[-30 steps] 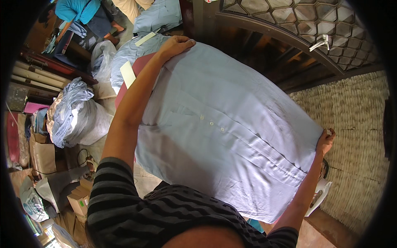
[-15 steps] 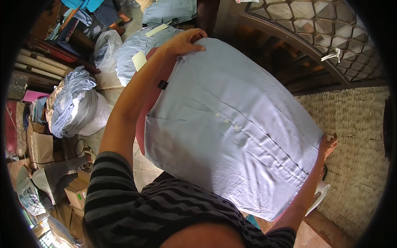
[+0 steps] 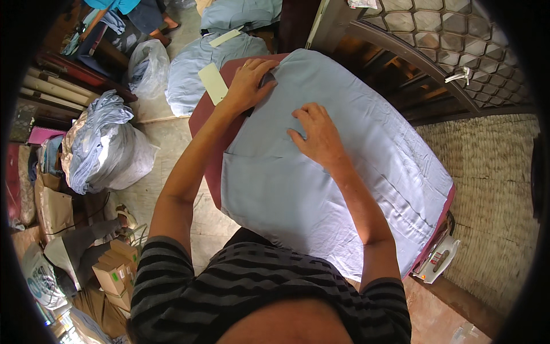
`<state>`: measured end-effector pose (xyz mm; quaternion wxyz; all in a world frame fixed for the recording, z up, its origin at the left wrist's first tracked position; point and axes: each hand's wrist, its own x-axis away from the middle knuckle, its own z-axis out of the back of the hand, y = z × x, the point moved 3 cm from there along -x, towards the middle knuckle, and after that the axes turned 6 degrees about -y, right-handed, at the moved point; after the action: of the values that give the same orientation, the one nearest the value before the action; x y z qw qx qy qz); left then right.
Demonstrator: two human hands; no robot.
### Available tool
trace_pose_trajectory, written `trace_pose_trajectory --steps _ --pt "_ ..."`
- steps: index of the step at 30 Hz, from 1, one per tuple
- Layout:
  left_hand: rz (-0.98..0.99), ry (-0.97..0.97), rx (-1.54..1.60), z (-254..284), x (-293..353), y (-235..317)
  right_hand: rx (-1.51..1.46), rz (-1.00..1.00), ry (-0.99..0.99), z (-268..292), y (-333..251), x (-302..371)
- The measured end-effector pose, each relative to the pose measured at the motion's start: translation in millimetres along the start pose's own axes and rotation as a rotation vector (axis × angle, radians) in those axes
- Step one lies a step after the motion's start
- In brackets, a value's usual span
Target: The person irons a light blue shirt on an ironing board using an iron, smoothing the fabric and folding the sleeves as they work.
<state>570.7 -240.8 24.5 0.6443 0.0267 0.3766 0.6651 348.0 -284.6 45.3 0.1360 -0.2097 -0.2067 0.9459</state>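
A light blue shirt (image 3: pixel 286 189) lies spread over a maroon padded board (image 3: pixel 209 123), which shows along the left side. My left hand (image 3: pixel 250 86) rests at the shirt's upper left edge, fingers stretched forward and thumb apart. Over the middle of the cloth is my right hand (image 3: pixel 322 137), its fingers loosely spread and holding nothing; whether it touches the fabric I cannot tell. A pale yellow card (image 3: pixel 213 83) lies on the board beside my left wrist. At the board's right end stands a white appliance (image 3: pixel 438 261) with a small orange light, partly hidden.
Blue cloth bundles (image 3: pixel 197 69) lie beyond the board, one with a pale card (image 3: pixel 226 38). A stuffed bag of clothes (image 3: pixel 106 149) and cardboard boxes (image 3: pixel 114 269) stand left. A lattice metal door (image 3: pixel 424 40) and woven mat (image 3: pixel 481 218) are right. Another person's legs (image 3: pixel 152 23) show far left.
My right hand has left the shirt's far right edge and moved in to its middle. The shirt has settled onto the board, its button strip shifted rightward. My left hand has come slightly nearer.
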Motion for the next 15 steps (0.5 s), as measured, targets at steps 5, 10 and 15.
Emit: trace_pose_trajectory --steps 5,10,15 --pt "0.032 0.114 0.002 -10.2 -7.7 -10.4 -0.040 -0.015 0.036 -11.7 -2.6 -4.1" --pt "0.032 0.151 0.116 -7.0 -4.7 -20.1 -0.139 0.013 0.051 -9.2 -1.4 7.0" --pt "-0.036 0.164 0.064 -5.5 -3.3 -15.8 -0.169 -0.011 0.027 -8.0 -3.2 9.6"
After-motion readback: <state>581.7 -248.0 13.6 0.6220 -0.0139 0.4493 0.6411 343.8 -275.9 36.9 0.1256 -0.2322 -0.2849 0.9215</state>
